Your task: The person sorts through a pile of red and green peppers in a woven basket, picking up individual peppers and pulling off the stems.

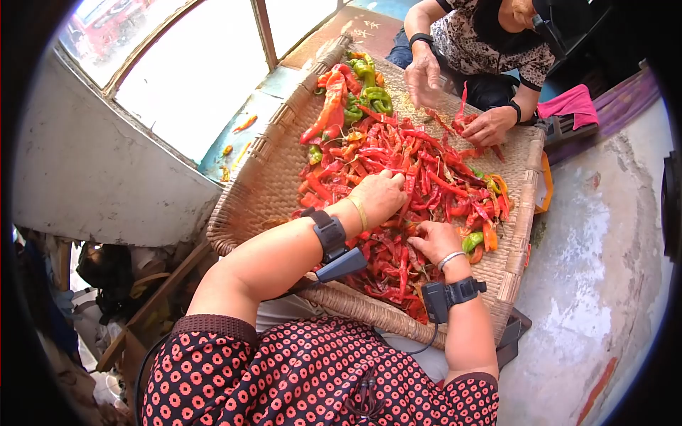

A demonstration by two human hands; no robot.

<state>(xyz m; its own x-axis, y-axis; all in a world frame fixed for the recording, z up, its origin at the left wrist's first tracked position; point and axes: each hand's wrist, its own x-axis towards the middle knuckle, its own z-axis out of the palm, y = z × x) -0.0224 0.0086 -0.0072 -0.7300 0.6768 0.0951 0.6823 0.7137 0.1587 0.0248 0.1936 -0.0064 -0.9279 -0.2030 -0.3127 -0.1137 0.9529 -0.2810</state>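
Note:
A large woven basket tray [264, 186] holds a heap of red peppers [376, 157]. Over the middle of the heap, my left hand [379, 197] has its fingers curled down against the peppers; what they hold, if anything, is hidden. Lower and to the right, my right hand [435, 242] is at the near part of the heap, thumb and fingers drawn together at a pepper stem, too small to make out. Green peppers [371, 98] lie at the tray's far end, beside large red ones. A green pepper [471, 242] and orange ones lie right of my right hand.
Across the tray, a co-worker's two hands [424, 77] are at the peppers, one holding red ones. A window ledge [234, 145] with pepper scraps runs along the left. A pink cloth [570, 106] lies at the right, above the concrete floor [582, 263].

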